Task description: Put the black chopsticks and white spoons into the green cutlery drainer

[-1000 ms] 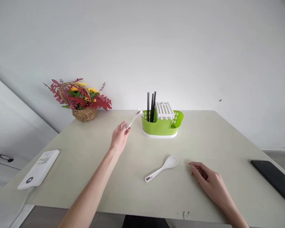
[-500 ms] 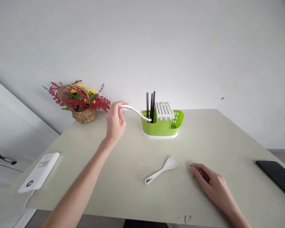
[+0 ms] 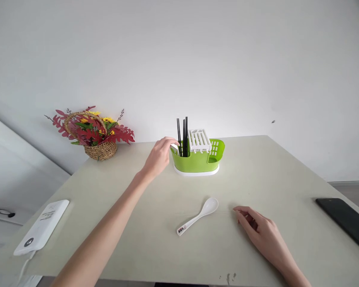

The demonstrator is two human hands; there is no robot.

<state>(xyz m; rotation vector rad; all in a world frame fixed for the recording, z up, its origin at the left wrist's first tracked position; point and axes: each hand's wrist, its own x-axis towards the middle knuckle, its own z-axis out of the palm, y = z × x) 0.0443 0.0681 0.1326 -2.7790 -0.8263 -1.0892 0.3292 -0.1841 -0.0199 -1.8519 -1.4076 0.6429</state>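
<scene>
My left hand is closed on a white spoon, which is mostly hidden by my fingers and the holder. The spoon sits at the left end of a green utensil holder, beside several black chopsticks standing upright in it. A second white spoon lies on the table in front of the holder, its bowl pointing to the far right. Just right of that spoon, my right hand rests on the table with fingers loosely curled, thumb apart, holding nothing.
A white slatted rack tops the holder's middle. At the back left stands a wicker basket of red and yellow flowers. A white power bank with a cable lies at the left edge, a black phone at the right.
My left hand has moved right and slightly down to the holder, lowering the spoon's end into the left compartment. My right hand stays in place. The view has shifted a little.
</scene>
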